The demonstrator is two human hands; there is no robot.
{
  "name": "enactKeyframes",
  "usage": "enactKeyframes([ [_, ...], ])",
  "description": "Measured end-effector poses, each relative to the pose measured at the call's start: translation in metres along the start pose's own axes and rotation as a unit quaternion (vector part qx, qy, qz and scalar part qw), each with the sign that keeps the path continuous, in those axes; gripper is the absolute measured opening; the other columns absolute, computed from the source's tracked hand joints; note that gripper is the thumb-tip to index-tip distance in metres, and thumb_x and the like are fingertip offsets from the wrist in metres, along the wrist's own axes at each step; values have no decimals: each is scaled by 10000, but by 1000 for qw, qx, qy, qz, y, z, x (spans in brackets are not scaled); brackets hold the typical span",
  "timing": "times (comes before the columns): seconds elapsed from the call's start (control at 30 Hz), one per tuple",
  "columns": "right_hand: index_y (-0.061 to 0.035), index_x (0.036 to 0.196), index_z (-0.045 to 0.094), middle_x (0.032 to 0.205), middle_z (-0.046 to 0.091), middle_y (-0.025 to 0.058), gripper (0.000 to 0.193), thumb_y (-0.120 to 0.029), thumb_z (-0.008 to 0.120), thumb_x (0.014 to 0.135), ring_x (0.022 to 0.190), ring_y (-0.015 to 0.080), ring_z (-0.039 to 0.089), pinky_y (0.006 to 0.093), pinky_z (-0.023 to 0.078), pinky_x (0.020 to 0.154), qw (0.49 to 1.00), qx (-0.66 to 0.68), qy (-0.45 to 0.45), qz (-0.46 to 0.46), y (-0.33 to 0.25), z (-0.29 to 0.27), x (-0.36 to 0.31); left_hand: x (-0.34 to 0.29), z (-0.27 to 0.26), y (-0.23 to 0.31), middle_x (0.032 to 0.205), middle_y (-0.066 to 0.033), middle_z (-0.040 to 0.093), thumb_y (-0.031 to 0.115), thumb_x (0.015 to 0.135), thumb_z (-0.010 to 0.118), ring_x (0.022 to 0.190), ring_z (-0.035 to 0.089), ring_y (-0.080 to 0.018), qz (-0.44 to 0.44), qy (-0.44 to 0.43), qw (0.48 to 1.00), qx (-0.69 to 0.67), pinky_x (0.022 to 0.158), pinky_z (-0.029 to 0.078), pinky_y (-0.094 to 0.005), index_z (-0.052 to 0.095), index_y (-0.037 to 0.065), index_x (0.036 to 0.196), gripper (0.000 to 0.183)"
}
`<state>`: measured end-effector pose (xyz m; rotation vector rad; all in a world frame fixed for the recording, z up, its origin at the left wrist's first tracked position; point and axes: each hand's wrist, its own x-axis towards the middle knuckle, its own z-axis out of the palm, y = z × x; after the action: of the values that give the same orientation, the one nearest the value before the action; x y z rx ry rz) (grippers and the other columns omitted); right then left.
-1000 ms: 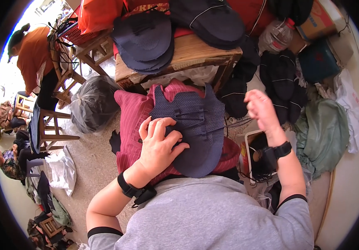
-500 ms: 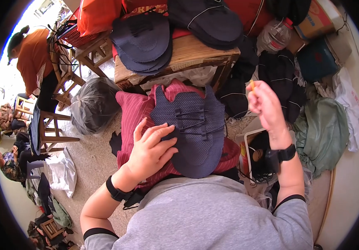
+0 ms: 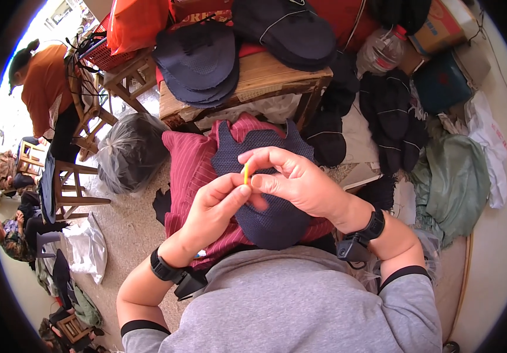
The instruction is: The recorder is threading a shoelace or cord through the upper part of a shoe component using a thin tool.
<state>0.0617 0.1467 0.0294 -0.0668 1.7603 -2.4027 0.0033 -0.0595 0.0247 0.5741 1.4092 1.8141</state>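
A dark blue textured fabric shoe upper (image 3: pixel 274 226) lies over a red striped cushion (image 3: pixel 186 156) on my lap. Above its middle my two hands meet at a thin, short yellow stick (image 3: pixel 246 172). My left hand (image 3: pixel 209 206) pinches the lower end between thumb and forefinger. From the right, the thumb and bent fingers of my right hand (image 3: pixel 303 182) close around the stick as well. Whether the stick has a fine tip or thread on it is too small to tell. My hands hide the laced middle of the upper.
A wooden bench (image 3: pixel 259 76) ahead carries stacked dark blue fabric pieces (image 3: pixel 197 62). Left of it stand a stuffed plastic bag (image 3: pixel 131 153) and a wooden stool (image 3: pixel 68 182). Tied dark bundles (image 3: pixel 390 109) and a green sack (image 3: pixel 456 170) lie to the right. Other people sit far left.
My right hand has come in from the right with the yellow stick, over the upper. My left hand has lifted off the upper and now pinches the stick too.
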Motion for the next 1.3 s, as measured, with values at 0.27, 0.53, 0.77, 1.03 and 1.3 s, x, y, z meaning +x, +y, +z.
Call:
enactKeyframes([
  [0.27,22,1052,640,942,688,86,116,-77,643,992,793,114,664,286,540,716,916,-400,19,36,6,-22,-24,-27,-23,-18,923,-60,521,-37,882,725,812,575,-188,121,144,891,413,717,480,-281,752,8,1086,211],
  [0.53,-29,1032,644,972,589,89,168,-65,733,894,794,213,660,338,549,709,869,-492,40,-39,19,-21,-21,-25,-16,-23,877,-81,560,-48,812,779,722,581,-210,136,101,861,480,616,479,-326,711,9,961,174],
  [0.77,-42,1045,642,1017,599,107,249,-99,781,846,841,281,676,376,562,747,846,-530,12,-59,18,-19,-18,-21,-16,-24,877,-98,586,-39,808,777,761,626,-244,143,107,834,522,647,510,-345,713,9,949,163],
  [1.03,-47,1040,640,1012,596,94,269,-119,795,832,836,280,677,380,564,742,844,-533,5,-54,18,-19,-16,-18,-16,-25,871,-98,594,-29,793,782,774,637,-255,158,110,822,536,662,525,-353,717,14,927,155],
  [1.3,-64,1012,633,1006,590,111,270,-181,795,831,844,320,687,437,572,765,825,-564,-11,-41,18,-13,-14,0,-3,-34,860,-98,603,6,800,801,755,633,-252,138,109,855,487,647,520,-358,682,16,867,137],
])
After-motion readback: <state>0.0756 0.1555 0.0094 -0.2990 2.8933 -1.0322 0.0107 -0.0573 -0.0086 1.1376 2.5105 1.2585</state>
